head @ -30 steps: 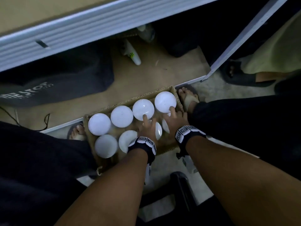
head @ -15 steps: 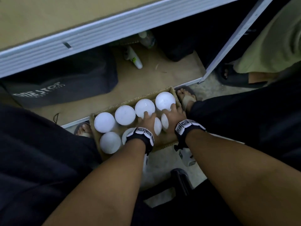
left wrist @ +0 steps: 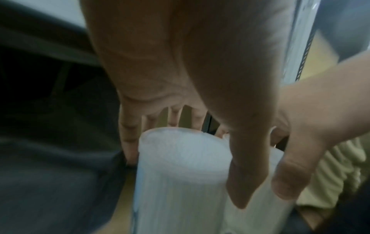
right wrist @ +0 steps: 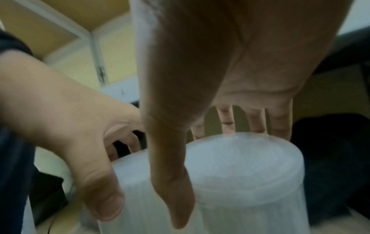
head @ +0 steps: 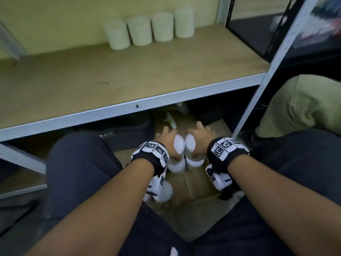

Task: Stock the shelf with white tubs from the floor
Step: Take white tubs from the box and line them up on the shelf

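Observation:
My left hand (head: 170, 143) grips one white tub (head: 179, 145) from above, and my right hand (head: 199, 139) grips a second white tub (head: 190, 145). The two tubs are side by side, lifted above the cardboard box (head: 193, 182) and below the shelf's front edge. In the left wrist view the fingers (left wrist: 128, 142) and thumb wrap around the tub (left wrist: 180, 174). The right wrist view shows the same hold on the other tub (right wrist: 250, 174). More tubs (head: 176, 166) stand in the box. Several white tubs (head: 147, 28) stand in a row at the back of the shelf board (head: 129, 74).
The metal shelf rail (head: 129, 108) runs just above the hands, and an upright post (head: 267, 71) stands at the right. Under the shelf lie a dark bag (head: 120, 133) and a spray bottle (head: 171, 121). My knees (head: 77, 163) flank the box. A beige bundle (head: 304, 104) sits at the right.
Both hands have closed around tubs in the box and lifted them upward. The head view has tilted up, bringing the shelf board and its row of tubs into sight.

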{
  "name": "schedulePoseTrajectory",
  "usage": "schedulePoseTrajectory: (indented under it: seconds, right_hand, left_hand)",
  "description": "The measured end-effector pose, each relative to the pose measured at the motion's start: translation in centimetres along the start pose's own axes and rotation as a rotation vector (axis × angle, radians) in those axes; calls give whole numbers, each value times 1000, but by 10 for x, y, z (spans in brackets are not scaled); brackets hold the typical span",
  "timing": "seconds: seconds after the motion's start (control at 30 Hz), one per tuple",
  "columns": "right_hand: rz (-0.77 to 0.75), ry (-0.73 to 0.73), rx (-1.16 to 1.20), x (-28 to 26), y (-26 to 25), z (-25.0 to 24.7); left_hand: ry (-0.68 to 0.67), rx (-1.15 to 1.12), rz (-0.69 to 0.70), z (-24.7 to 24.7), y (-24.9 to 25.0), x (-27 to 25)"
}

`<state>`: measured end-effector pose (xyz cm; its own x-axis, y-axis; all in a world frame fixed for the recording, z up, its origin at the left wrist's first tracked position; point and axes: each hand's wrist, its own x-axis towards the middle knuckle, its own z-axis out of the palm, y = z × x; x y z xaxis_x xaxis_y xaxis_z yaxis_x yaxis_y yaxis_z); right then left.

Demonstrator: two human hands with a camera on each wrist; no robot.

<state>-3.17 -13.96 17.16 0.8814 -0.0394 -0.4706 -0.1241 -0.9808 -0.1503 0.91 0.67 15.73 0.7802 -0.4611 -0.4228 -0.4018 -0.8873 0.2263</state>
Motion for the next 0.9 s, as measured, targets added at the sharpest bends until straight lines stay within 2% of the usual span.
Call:
schedulePoseTrajectory:
  seconds: [0.13, 0.23, 0.5, 0.67, 0.9]
  right_hand:
    - [-64, 177, 32, -34, -5, -55]
    - [-129, 301, 86, -58, -10, -90]
    - [-250, 521, 237, -86, -30, -151]
    - [-281, 561, 297, -71, -50, -174]
    - [-336, 546, 340, -28, -78, -188]
  left_hand:
    - [75, -25, 56, -66, 4, -31]
    - [204, -68, 108, -100, 1, -54]
    - [475, -109, 146, -177, -7, -98]
    - [588, -182, 100, -201, -22, -102]
    - [687, -299, -2, -206, -53, -86]
